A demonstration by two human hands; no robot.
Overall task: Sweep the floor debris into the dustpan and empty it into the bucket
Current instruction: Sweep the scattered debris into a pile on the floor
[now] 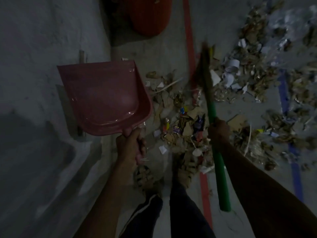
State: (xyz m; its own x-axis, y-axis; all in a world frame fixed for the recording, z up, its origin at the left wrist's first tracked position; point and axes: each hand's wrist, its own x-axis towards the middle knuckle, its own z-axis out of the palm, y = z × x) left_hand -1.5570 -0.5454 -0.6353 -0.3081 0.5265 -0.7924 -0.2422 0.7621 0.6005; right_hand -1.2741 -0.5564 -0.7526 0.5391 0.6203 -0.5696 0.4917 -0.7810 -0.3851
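My left hand (129, 146) grips the handle of a pink dustpan (104, 97), held up off the floor with nothing visible in its scoop. My right hand (219, 132) grips the green handle of a broom (217, 152); its blurred bristle head (205, 66) sits over the debris. A pile of paper scraps, wrappers and dry leaves (185, 124) lies on the floor between the dustpan and the broom. More of this debris (253, 71) spreads to the right. A red bucket (149, 14) stands at the top, partly cut off by the frame.
A grey wall (42, 66) fills the left side and meets the floor near the bucket. A red line (189, 40) and a blue line (283, 98) run along the concrete floor. My sandalled feet (163, 174) stand at the near edge of the pile.
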